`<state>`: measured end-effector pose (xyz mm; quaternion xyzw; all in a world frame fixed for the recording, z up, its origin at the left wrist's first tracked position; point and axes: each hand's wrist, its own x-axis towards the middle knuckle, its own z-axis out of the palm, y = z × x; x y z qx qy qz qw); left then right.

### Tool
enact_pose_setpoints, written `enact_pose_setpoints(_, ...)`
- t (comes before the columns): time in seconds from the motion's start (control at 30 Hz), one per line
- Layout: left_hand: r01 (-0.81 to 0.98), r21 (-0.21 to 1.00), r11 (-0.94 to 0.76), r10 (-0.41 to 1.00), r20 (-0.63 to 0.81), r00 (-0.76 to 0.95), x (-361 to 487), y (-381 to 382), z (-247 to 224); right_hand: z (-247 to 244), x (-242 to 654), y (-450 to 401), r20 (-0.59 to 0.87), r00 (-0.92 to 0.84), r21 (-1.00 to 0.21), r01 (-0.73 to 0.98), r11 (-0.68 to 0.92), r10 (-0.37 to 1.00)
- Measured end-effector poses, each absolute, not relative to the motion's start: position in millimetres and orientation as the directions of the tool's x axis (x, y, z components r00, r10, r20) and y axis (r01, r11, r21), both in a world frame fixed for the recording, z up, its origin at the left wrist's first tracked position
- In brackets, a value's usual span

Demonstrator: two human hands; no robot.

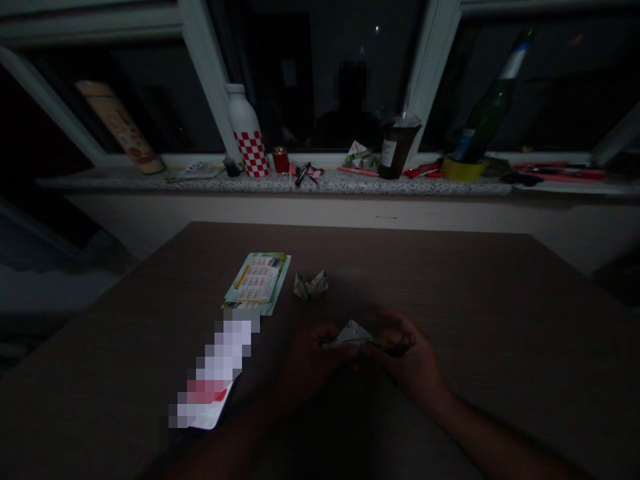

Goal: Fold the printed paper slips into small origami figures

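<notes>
Between my two hands is a small folded paper piece (pixel 354 331) with a pale triangular peak. My left hand (pixel 317 353) pinches its left end, and my right hand (pixel 407 350) pinches its right end. Both thumbs meet near the lower middle of the paper. Just beyond my hands, a second folded paper piece (pixel 311 285) with two raised points stands on the dark table (pixel 450 280). To its left lies a stack of printed paper sheets (pixel 257 280). A lit phone (pixel 220 373), its screen blurred out, rests left of my left forearm.
Along the granite windowsill (pixel 320 189) stand a red-checked white bottle (pixel 250 143), a small red jar (pixel 281 161), a dark drink cup (pixel 397 153), a green glass bottle (pixel 487 110) in a yellow tape roll (pixel 463 170), and a patterned tan cylinder (pixel 120 127). Pens and other small items lie between them.
</notes>
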<state>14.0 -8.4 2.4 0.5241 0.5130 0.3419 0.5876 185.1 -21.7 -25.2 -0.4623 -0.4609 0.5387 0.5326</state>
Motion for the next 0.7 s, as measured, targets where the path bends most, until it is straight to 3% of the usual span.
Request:
enact_pose_setpoints(0.13,0.079,0.966,0.246,0.941,-0.258,0.218,13.2,-6.4,4.9,-23.5,184.3,-23.1,-0.010,-0.035,-0.976,-0.216,-0.017,0.999)
enact_pose_setpoints(0.4,0.076,0.973,0.219,0.927,-0.231,0.294,11.7,-5.5,-1.9,-32.1,185.7,-25.8,0.067,-0.007,-0.990,-0.124,0.065,0.998)
enact_pose_setpoints(0.7,0.083,0.981,0.175,0.924,-0.193,0.330,7.8,-4.9,-0.8,-28.9,193.0,-19.2,0.312,0.111,-0.925,0.261,0.275,0.943)
